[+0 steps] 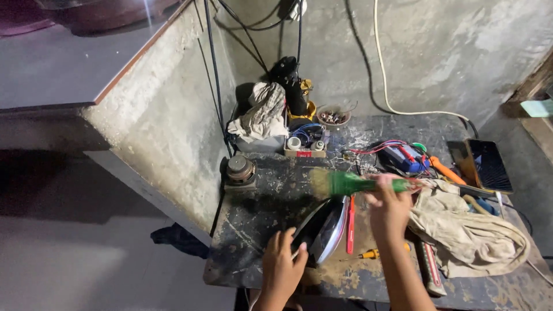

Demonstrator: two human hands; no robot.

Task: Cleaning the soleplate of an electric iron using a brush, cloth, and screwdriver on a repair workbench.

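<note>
At the near edge of the worn workbench (276, 201), a clothes iron (324, 227) is steadied on its side by the left hand (282, 266), whose fingers are closed on its rear end; one iron is seen, with a dark body and a shiny metal soleplate. Just above it, one green-handled brush (345, 184) with pale bristles is gripped in the closed right hand (389, 208), bristles pointing left over the iron. One red-handled tool (350, 224) and one yellow screwdriver (371, 253) lie beside it. Farther back, one blue device (406, 158) is seen.
</note>
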